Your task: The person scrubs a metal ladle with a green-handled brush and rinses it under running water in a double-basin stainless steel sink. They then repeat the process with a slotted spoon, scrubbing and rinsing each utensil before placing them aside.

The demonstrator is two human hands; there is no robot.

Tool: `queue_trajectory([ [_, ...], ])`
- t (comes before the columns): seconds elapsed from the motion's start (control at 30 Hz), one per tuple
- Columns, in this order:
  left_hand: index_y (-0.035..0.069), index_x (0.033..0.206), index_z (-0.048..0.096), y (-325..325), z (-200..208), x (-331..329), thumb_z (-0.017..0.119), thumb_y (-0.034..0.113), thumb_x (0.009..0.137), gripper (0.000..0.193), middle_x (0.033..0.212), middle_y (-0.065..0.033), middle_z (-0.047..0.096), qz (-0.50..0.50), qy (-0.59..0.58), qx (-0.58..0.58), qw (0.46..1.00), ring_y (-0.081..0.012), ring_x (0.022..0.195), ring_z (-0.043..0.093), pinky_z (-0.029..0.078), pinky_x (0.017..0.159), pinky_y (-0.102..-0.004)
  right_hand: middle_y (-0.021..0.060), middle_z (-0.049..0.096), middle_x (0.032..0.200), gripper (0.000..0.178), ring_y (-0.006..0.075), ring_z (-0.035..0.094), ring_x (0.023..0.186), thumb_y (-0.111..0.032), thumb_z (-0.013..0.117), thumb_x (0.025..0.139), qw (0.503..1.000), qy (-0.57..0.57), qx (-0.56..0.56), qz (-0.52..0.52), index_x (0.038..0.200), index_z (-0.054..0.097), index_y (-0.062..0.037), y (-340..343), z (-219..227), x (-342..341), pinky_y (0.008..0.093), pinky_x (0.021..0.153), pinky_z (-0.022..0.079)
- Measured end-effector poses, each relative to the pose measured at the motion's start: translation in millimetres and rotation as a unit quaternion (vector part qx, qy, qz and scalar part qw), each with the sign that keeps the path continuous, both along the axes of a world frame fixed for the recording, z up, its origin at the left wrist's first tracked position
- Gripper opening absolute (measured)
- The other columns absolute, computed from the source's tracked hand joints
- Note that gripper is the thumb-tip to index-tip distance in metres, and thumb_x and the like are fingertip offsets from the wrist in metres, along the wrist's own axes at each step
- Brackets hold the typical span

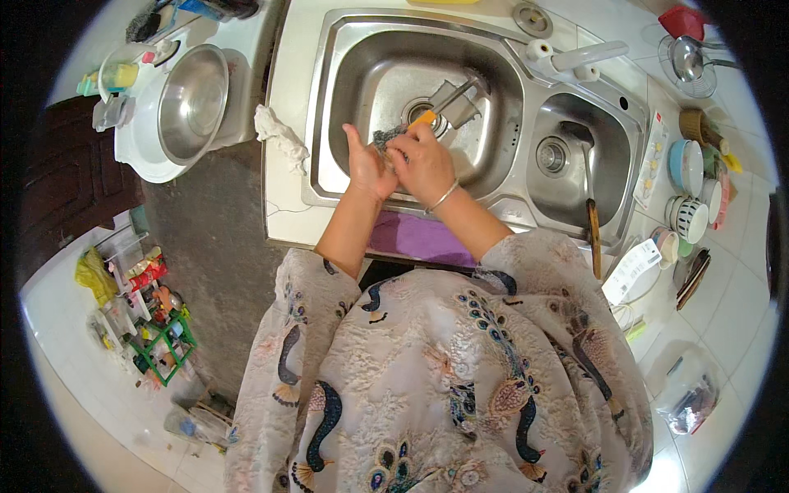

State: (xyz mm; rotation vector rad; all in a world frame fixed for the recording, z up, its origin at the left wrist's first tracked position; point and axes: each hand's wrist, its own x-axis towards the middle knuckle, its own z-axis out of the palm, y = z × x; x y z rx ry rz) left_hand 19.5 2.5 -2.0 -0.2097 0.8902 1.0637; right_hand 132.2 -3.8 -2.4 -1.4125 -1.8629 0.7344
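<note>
Both hands meet over the near part of the large steel sink basin (345, 99). My left hand (370, 170) is turned palm up with its thumb stretched out, and its fingers are partly hidden. Against it, my right hand (423, 164) has bent, closed fingers around a dark grey steel wool scrubber (385, 138), which lies between the two hands. A pale bracelet circles my right wrist. Just beyond the right hand is an orange handle (423, 119). It joins a long dark and metal piece reaching to the far right over the drain; its kind is unclear.
In the small basin right of it leans a dark ladle-like utensil (592, 197) with a wooden handle. A white faucet (588, 56) stands behind. A crumpled white cloth (281, 140) lies left, a purple cloth (419, 238) in front. Bowls (689, 218) line the right; a steel basin (193, 104) stands far left.
</note>
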Motion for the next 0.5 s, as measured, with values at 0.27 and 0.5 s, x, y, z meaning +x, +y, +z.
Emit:
queue_trajectory([
  [0.27, -0.013, 0.127, 0.035, 7, -10, 2, 0.022, 0.079, 0.079, 0.105, 0.125, -0.0266, 0.045, -0.014, 0.037, -0.043, 0.998, -0.0359, 0.116, 0.046, 0.035, 0.101, -0.0443, 0.0136, 0.054, 0.093, 0.014, 0.0318, 0.059, 0.075, -0.023, 0.058, 0.082, 0.998, -0.044, -0.055, -0.006, 0.083, 0.066, -0.0111, 0, 10, -4, 0.0422, 0.064, 0.05],
  [0.5, -0.014, 0.12, 0.037, 5, -9, -9, 0.023, 0.062, 0.091, 0.083, 0.123, -0.0314, 0.044, -0.042, 0.024, 0.0, 0.999, -0.0403, 0.117, 0.047, 0.04, 0.099, -0.0454, 0.0156, 0.055, 0.094, 0.014, 0.0335, 0.059, 0.081, -0.025, 0.06, 0.08, 0.974, -0.124, -0.151, -0.115, 0.083, 0.067, -0.0131, 62, -44, 48, 0.0445, 0.07, 0.049],
])
